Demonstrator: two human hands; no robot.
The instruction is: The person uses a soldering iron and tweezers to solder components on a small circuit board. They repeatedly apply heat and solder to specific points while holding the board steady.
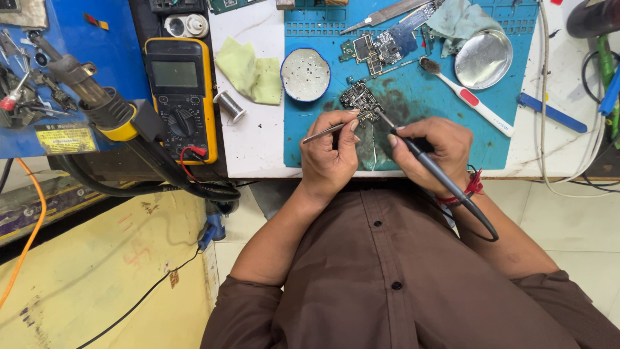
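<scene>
A small dark circuit board (pixel 359 98) lies on the blue work mat (pixel 413 97). My left hand (pixel 330 154) grips metal tweezers (pixel 323 133), whose tips reach the board's near edge. My right hand (pixel 431 147) holds a black soldering iron (pixel 434 169) like a pen; its tip touches the board from the right. The iron's cord runs back over my wrist. Both hands rest at the mat's near edge, close together.
A second circuit board (pixel 378 47), a round white tin (pixel 305 74), a metal dish (pixel 483 59), a toothbrush (pixel 470 98) and a cloth (pixel 460 19) lie on the mat. A yellow multimeter (pixel 181 90), solder spool (pixel 229 106), green sponge pieces (pixel 250 72) and a hot-air handle (pixel 87 94) sit to the left.
</scene>
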